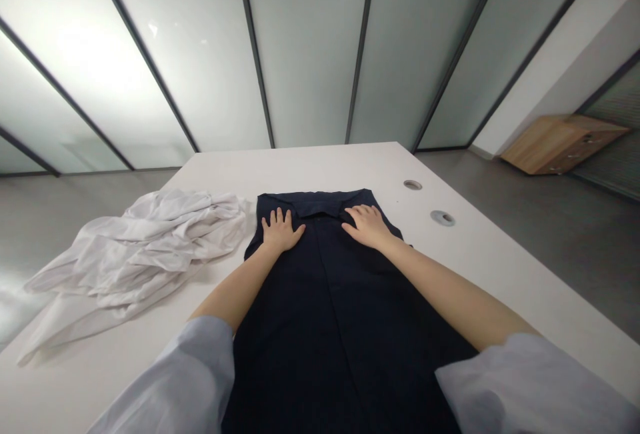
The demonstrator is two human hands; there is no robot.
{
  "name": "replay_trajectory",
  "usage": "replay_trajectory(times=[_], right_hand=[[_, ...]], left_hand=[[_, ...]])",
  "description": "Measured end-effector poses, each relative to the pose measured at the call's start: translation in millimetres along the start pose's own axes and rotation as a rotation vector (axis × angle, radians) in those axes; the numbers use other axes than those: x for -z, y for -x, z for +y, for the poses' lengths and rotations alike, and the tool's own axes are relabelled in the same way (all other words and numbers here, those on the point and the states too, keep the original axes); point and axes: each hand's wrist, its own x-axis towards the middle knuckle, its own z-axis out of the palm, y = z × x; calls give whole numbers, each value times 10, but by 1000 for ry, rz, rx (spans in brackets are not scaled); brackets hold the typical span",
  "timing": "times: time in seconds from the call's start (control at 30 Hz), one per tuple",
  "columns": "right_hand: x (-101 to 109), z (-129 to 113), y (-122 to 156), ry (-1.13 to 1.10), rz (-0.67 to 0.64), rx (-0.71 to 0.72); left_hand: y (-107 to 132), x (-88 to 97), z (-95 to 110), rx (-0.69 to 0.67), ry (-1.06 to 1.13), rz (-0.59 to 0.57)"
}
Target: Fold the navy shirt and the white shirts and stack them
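Observation:
A dark navy garment, which looks like a collared shirt, lies spread on the white table, its collar end toward the far side. My left hand rests flat on the cloth left of the collar, fingers spread. On the other side of the collar, my right hand lies on the fabric with its fingers stretched out and thumb apart. Neither hand grips anything. A centre seam or front placket runs down the garment between my arms. Its near end goes out of the picture at the bottom.
A crumpled heap of white cloth lies at the left of the table, partly over its edge. Two round cable grommets sit in the tabletop at right. Frosted glass panels stand behind. A wooden cabinet is at far right.

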Motion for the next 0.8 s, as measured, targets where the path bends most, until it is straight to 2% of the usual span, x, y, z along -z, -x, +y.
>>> replay_trajectory(times=[0.1, 0.2, 0.4, 0.57, 0.63, 0.7, 0.8], right_hand=[[-87, -135, 149, 2, -140, -77], [-175, -193, 145, -12, -235, -134], [-243, -140, -126, -17, -224, -162], [-313, -96, -360, -25, -185, -177], [-327, -76, -445, -24, -175, -181], [-326, -53, -526, -25, -169, -179], [-305, -20, -621, -20, -161, -167]], left_hand=[[-126, -1, -15, -10, -9, 4], [-247, -14, -54, -35, -11, 13], [-437, -9, -125, -103, -3, 92], [-475, 80, -63, -133, 8, 333], [-424, 121, -14, -123, 9, 383], [-320, 152, 31, -116, 3, 348], [-95, 158, 71, -104, -3, 196]])
